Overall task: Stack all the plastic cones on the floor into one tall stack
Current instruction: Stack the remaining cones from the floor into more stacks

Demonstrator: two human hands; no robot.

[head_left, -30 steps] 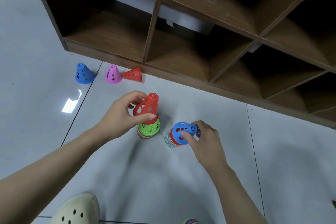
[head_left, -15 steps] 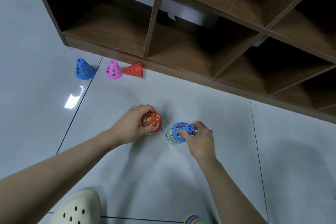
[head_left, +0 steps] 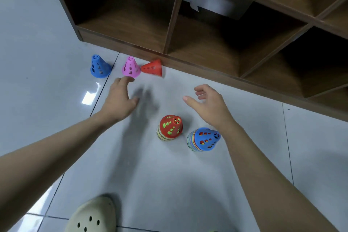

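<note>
Change: we are leaving the red-topped stack [head_left: 170, 128] and blue-topped stack [head_left: 204, 139] behind both hands | left fingers [head_left: 125, 80] open, nearing pink cone [head_left: 131, 67] | right hand [head_left: 209, 103] open, empty | three cones remaining, red cone [head_left: 153, 67] lying on its side

A pale grey tiled floor [head_left: 169, 184] with thin dark grout lines fills the lower view. Along its far edge stands a dark brown wooden shelf unit [head_left: 203, 49] of open cubbies, deep in shadow. Left of the unit's near corner, a bright patch of light [head_left: 90, 97] glints on the tiles.
</note>
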